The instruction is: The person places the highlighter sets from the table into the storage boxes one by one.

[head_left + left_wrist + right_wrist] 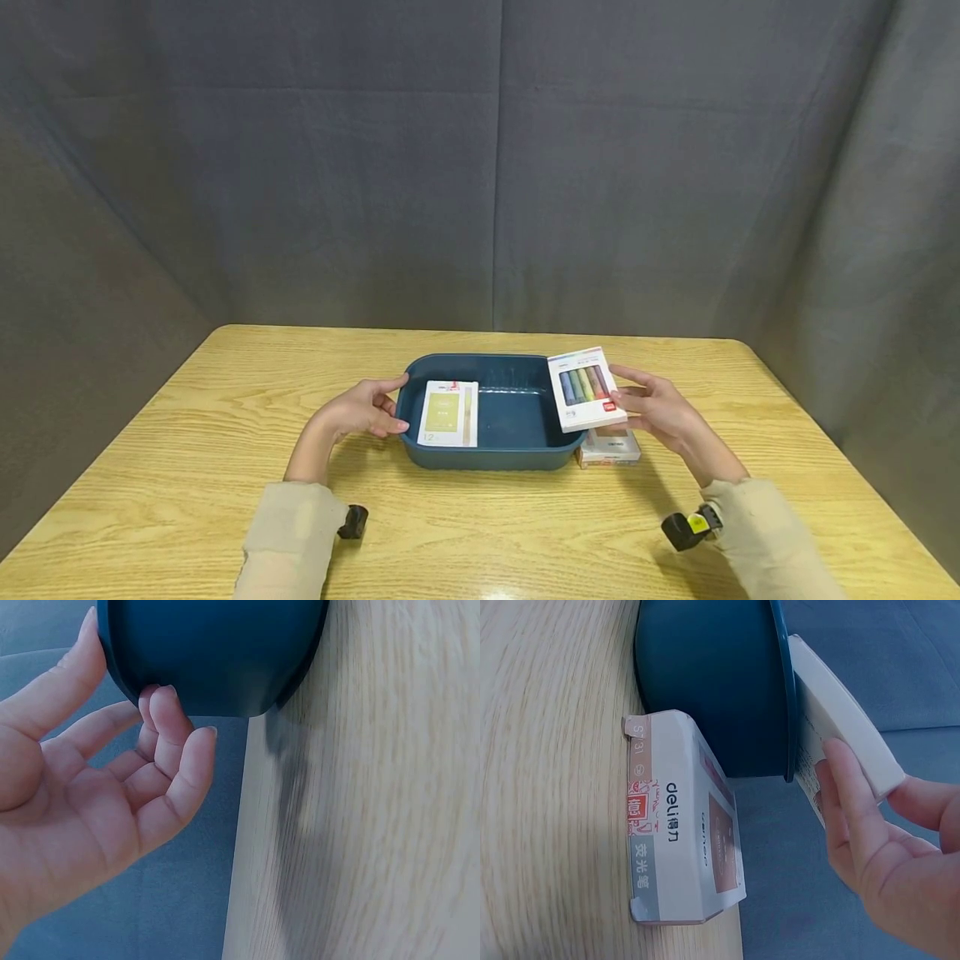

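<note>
A dark blue plastic basin (487,458) sits on the table. My left hand (367,407) holds its left rim, the thumb on the edge and the fingers curled below it. Inside, at the left, lies a flat white and yellow-green box (442,415) marked 12. My right hand (660,410) grips a white box of coloured pens (585,388) by its right edge, thumb on one face and fingers on the other. This box is tilted over the basin's right rim, its pens showing through a window. In the right wrist view its back overlaps the rim.
A second white box (679,817), printed deli, lies on the table against the basin's right side, partly below the held box. The wooden table (465,525) has rounded far corners. Grey curtains (337,192) hang behind and at both sides.
</note>
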The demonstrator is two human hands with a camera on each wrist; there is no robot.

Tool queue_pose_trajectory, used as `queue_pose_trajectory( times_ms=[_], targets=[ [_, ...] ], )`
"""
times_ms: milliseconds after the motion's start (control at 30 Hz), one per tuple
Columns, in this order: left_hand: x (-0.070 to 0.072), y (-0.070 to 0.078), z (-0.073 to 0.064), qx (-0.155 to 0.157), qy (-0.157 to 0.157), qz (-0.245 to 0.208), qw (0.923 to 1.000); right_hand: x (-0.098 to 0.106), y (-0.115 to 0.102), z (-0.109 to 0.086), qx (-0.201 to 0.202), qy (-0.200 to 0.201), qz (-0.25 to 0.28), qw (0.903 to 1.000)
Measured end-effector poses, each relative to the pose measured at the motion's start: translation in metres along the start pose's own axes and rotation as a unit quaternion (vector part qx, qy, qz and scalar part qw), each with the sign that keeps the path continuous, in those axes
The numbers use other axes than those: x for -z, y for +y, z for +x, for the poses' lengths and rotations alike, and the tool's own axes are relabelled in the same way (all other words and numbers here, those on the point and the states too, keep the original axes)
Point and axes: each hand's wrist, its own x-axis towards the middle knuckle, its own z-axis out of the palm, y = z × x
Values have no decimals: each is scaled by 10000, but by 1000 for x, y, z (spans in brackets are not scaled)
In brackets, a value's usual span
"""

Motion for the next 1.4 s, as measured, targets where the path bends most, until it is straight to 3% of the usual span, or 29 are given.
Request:
queue_pose_trajectory(
  times_ms=[833, 1200, 1400],
  targets=[
    [-2, -2, 2, 97, 81, -14, 9999, -23, -3, 8, 99, 246, -695, 9972],
    [-2, -2, 2, 101, 93, 3, 9999, -39, -6, 10, 371, 438, -1322, 9896],
    [-1, -2, 1, 31, 55, 25, 10000, -48, -6, 14, 461, 689, -1791, 9803]
  ],
)
